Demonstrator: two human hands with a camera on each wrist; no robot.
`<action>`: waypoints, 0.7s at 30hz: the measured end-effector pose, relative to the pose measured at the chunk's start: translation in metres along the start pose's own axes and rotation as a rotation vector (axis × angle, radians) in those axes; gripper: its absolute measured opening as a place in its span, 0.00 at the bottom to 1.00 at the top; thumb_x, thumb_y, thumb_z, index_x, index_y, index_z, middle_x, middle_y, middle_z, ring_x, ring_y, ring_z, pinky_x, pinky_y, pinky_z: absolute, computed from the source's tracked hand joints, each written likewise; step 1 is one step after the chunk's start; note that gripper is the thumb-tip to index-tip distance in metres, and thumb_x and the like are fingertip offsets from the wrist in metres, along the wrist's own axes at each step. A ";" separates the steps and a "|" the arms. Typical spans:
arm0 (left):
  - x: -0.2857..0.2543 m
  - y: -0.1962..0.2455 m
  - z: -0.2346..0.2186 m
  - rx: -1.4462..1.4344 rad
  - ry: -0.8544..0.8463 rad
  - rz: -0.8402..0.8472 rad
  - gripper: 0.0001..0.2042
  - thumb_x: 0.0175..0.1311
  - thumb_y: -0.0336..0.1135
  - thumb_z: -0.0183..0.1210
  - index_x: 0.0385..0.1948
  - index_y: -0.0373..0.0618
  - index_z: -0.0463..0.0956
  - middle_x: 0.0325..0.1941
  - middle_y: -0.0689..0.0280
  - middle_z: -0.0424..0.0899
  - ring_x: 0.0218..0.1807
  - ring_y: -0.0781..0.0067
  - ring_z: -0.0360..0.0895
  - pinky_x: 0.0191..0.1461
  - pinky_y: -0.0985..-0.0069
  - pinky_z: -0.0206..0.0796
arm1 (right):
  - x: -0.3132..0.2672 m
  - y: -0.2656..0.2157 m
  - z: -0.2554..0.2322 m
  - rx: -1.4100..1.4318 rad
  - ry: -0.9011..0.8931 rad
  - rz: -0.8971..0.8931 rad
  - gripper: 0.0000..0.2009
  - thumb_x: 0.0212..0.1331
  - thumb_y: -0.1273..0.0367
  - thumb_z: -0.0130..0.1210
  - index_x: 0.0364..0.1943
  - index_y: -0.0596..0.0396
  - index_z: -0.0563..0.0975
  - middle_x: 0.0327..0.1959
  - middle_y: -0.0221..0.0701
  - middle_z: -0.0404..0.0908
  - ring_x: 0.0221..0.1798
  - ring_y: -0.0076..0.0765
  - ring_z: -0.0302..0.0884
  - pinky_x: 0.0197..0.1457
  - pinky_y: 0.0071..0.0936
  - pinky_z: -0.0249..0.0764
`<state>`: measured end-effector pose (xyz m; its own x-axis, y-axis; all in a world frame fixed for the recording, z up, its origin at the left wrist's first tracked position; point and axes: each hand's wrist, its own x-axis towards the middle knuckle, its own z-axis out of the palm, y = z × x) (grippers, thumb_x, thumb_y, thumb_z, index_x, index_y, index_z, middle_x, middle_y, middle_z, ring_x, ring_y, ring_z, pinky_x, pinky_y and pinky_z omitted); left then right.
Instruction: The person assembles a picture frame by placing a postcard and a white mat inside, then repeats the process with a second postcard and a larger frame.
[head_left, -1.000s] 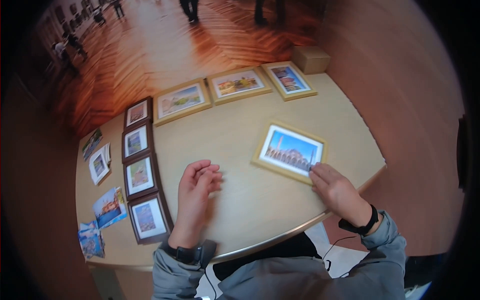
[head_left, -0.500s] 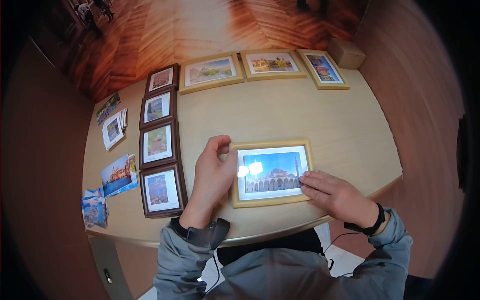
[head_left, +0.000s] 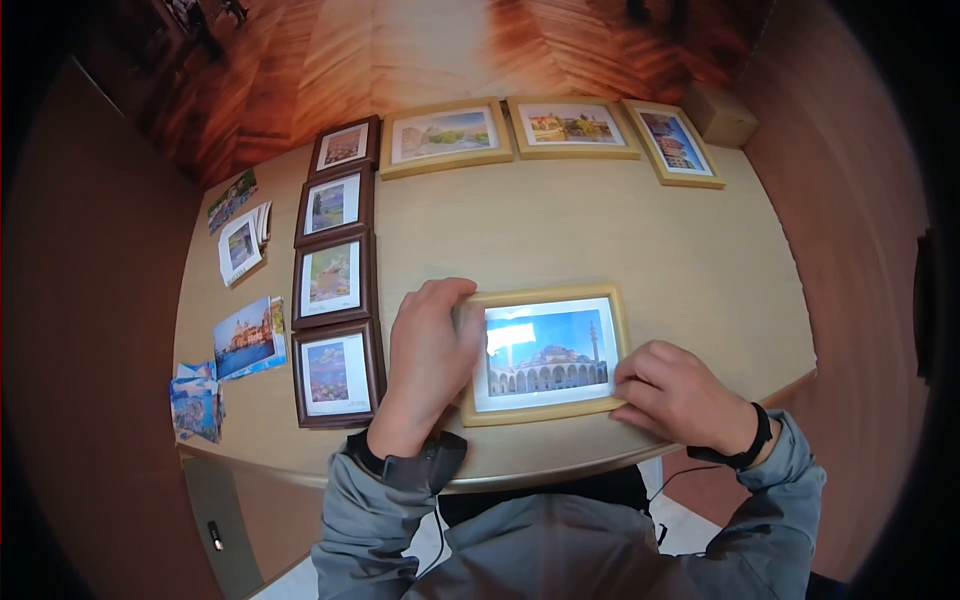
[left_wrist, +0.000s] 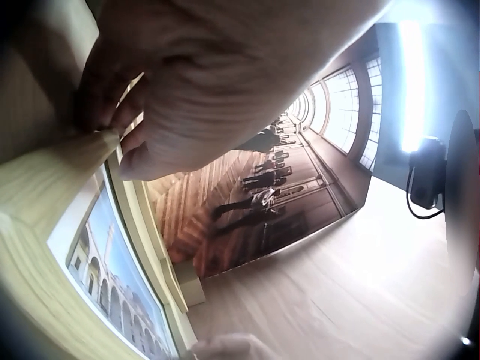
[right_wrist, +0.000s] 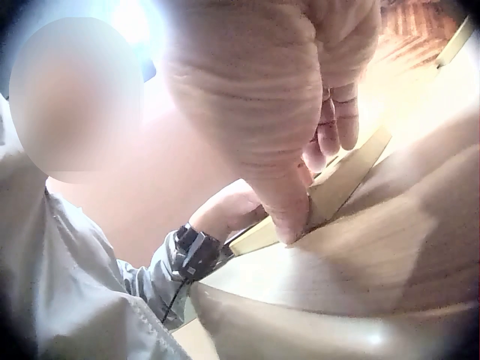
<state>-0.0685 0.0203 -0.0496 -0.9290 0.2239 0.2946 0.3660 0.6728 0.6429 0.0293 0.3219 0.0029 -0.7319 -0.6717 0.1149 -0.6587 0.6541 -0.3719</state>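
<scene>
A light wooden picture frame (head_left: 540,412) lies face up near the table's front edge. Behind its glass, a photo (head_left: 552,362) of a domed building with minarets shows under a bright reflection. My left hand (head_left: 428,345) grips the frame's left side, fingers bent over the upper left corner. At the right side my right hand (head_left: 690,395) pinches the frame toward its lower right corner. In the right wrist view, the right thumb presses low against the frame's side (right_wrist: 349,176), with the fingers over the top. The left fingertips are partly hidden in the left wrist view.
Dark brown frames (head_left: 378,345) holding photos form a column left of my left hand. Light wooden frames (head_left: 445,172) line the table's back edge, beside a small box (head_left: 718,115). Loose photos (head_left: 245,340) lie in piles at the far left. Walls flank the table (head_left: 710,260).
The light frame has come left and nearer to me and lies straighter. My left hand, apart from it at first, now holds its left side. The right hand has shifted slightly along the right edge.
</scene>
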 end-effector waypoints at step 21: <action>0.001 0.024 -0.013 -1.207 -0.454 -0.276 0.26 0.84 0.44 0.51 0.73 0.35 0.65 0.61 0.54 0.82 0.63 0.62 0.82 0.65 0.61 0.79 | 0.062 0.018 0.023 1.816 0.280 0.174 0.16 0.74 0.65 0.61 0.60 0.57 0.77 0.56 0.32 0.77 0.49 0.29 0.78 0.55 0.30 0.78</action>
<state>-0.0599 0.0274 -0.0248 -0.8294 0.5557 -0.0570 -0.2390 -0.2608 0.9353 -0.0241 0.2839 -0.0175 -0.8918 -0.4514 0.0321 0.2555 -0.5609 -0.7875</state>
